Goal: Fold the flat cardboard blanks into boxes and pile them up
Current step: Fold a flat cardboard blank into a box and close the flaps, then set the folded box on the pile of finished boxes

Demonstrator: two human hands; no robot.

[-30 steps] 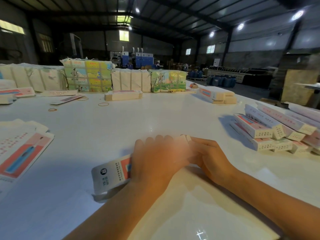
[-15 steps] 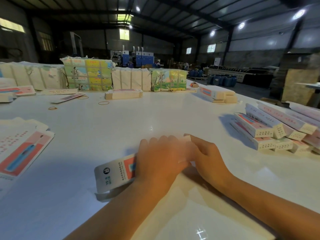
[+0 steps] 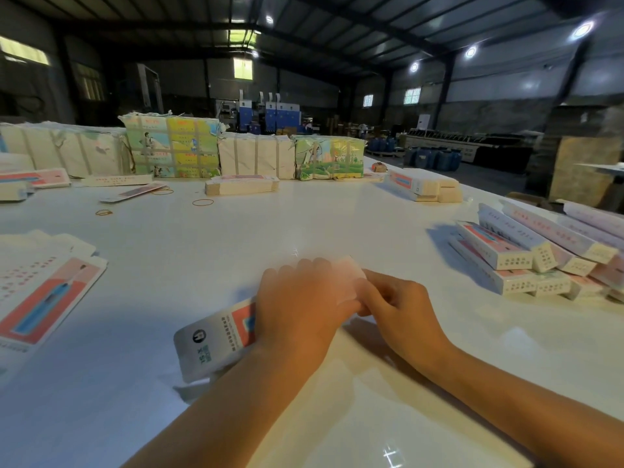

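A: What are the hands doing?

B: The left hand [image 3: 297, 305] is lying over a long, thin cardboard box [image 3: 216, 336] on the white table [image 3: 304, 224]. Its fingers are curling over the top of the box and holding it down. The box is smooth and shiny, grey-white with a red patch and a round black mark.

A: And the other hand?

B: The right hand [image 3: 398, 305] is pinching the far end flap [image 3: 347, 278] of the same box with thumb and fingers. The flap is looking pale and blurry.

A: Where are the finished ones sitting?

B: A pile of folded boxes [image 3: 526, 261] is lying to the right, long and square-ended, with dotted ends. They are leaning on each other.

A: And the flat ones?

B: Flat blanks [image 3: 44, 292] are lying at the left edge, thin sheets with rounded tabs and a red and blue picture.

A: Anything else?

B: Strapped bundles [image 3: 172, 150] of card are standing along the far side, and thin rubber bands [image 3: 203, 202] are lying near them.
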